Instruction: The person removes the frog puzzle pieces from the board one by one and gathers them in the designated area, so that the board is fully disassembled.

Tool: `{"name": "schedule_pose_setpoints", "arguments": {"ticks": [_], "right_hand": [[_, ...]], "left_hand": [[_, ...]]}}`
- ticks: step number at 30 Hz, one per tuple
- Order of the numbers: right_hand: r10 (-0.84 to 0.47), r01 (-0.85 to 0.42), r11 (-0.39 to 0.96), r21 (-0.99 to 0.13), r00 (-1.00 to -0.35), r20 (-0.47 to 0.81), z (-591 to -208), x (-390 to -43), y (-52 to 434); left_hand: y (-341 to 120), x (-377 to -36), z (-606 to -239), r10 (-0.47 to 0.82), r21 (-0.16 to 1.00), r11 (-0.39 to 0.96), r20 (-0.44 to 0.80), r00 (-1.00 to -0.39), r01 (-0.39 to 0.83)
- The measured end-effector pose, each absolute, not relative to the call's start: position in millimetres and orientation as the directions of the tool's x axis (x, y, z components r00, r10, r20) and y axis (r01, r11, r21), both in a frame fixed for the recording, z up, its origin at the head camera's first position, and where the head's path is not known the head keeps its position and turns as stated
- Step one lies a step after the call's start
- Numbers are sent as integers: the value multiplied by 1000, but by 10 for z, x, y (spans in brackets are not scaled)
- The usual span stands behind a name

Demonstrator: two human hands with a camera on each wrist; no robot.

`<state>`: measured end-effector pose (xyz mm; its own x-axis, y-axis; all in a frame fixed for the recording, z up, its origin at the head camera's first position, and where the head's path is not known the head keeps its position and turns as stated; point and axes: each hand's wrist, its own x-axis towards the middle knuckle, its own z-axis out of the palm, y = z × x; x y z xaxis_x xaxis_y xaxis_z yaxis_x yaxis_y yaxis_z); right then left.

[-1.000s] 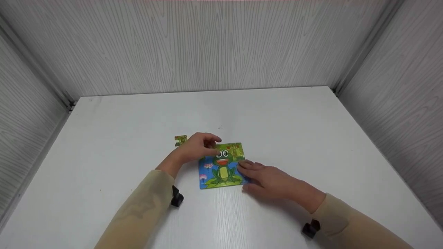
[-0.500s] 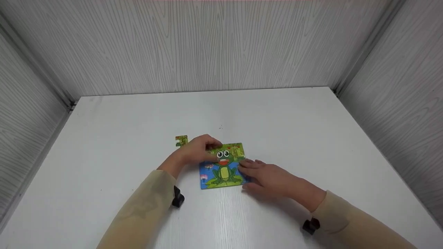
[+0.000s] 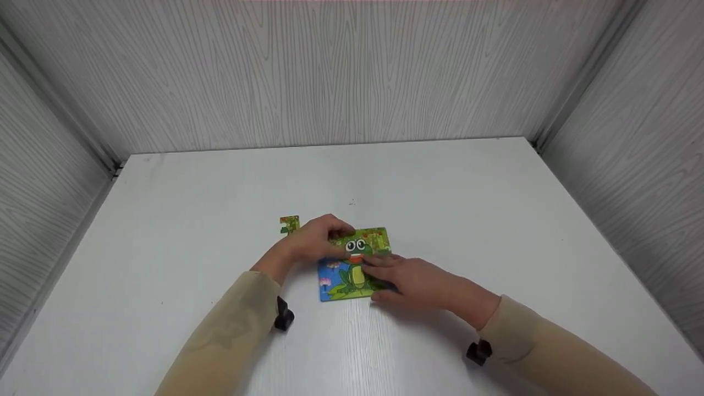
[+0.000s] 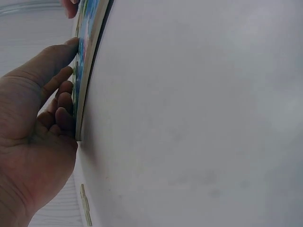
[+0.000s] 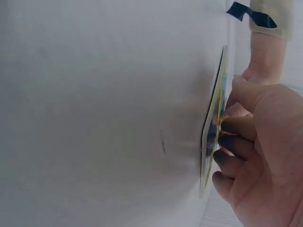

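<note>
The white worktop (image 3: 440,187) is carrying everything, and the frog puzzle (image 3: 344,278) is lying flat on it near the middle, a little toward the near edge, so that both hands can reach it from either side.

The right hand (image 3: 415,280) is resting on the puzzle's right half with its fingers (image 3: 379,263) stretched out and only gently bent, pressing down on the picture rather than gripping it; that pressure seems to be keeping the joined pieces from sliding. In the right wrist view the fingertips are lying against the face of the board (image 5: 213,137) (seen edge-on there).

The left hand (image 3: 313,239) is covering the puzzle's far left corner, its fingers curled down over that corner, apparently seating a piece; whether they are pinching a piece or just pushing it flat cannot be told. The left wrist view shows the fingers (image 4: 64,101) bunched against the puzzle edge (image 4: 85,71).

One loose piece (image 3: 289,224) is lying alone just beyond the left hand, apart from the puzzle.
</note>
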<state>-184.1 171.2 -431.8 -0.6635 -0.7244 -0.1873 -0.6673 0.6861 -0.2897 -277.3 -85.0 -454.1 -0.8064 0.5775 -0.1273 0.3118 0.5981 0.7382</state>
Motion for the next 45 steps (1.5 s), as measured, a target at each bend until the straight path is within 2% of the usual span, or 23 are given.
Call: {"name": "schedule_pose_setpoints", "arguments": {"ticks": [8,15,22,29,45], "right_hand": [[-733,-665,673,-323,-658,-173,-4428,-1856,1753],[-731,-663,674,-327,-662,-165,-4446,-1856,1759],[-733,-663,672,-329,-659,-168,-4459,-1853,1751],[-731,-660,674,-332,-661,-171,-4463,-1852,1754],[-746,-670,653,-354,-650,-147,-4416,-1812,1760]], "left_hand": [[-836,-2810,-4512,605,677,640,-152,-782,364],[-780,-2845,-4415,653,629,659,-204,-729,413],[-726,-2857,-4352,647,589,701,-289,-705,403],[-707,-2875,-4320,658,570,708,-319,-682,416],[-696,-2859,-4339,657,591,693,-283,-698,412]]}}
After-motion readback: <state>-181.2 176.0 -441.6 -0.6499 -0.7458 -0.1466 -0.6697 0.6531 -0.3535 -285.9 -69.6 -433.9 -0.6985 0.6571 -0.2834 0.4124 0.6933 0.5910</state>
